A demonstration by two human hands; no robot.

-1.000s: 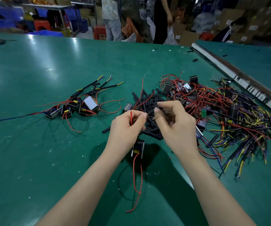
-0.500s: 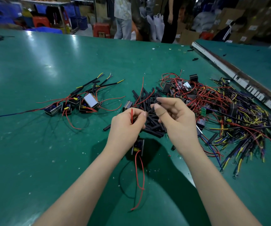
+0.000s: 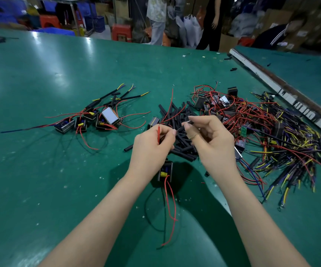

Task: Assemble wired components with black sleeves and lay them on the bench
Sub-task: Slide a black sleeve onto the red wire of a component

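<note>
My left hand (image 3: 152,149) pinches a red wire (image 3: 158,134) of a small black component (image 3: 165,171) that hangs just below the hand, its red lead trailing down over the bench. My right hand (image 3: 209,143) pinches a short black sleeve (image 3: 183,127) between thumb and fingertips, its end a little apart from the left fingertips. Just behind both hands lies a pile of loose black sleeves (image 3: 177,116). On the left of the green bench (image 3: 40,180) lie several sleeved components (image 3: 98,118).
A large tangle of red, yellow and purple wired parts (image 3: 271,135) covers the bench on the right. A metal rail (image 3: 283,89) divides this bench from another at the far right. Several people stand beyond the far edge among boxes and red stools.
My right hand has drawn back slightly from the left, with the sleeve's end now pointing at the left fingertips. The hanging component has barely shifted.
</note>
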